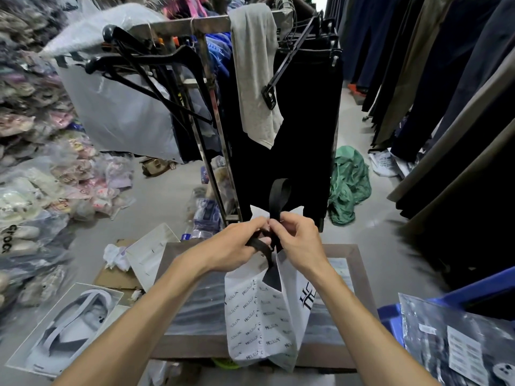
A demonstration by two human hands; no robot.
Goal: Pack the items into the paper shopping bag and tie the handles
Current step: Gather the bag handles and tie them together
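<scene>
A white paper shopping bag (264, 321) with black printed lettering stands upright on a framed board (195, 313) in front of me. Its black ribbon handles (278, 199) rise from the bag's mouth; one loop sticks up above my fingers. My left hand (237, 246) pinches a handle strip that wraps over its fingers. My right hand (298, 240) pinches the handles right beside it, fingertips touching at the crossing point. The bag's contents are hidden.
A metal clothes rack (211, 87) with black hangers, dark trousers and a grey garment stands just behind the bag. Packed goods in plastic pile up at left. Hanging trousers line the right. A green cloth (348, 185) lies on the floor, a blue crate (395, 319) at lower right.
</scene>
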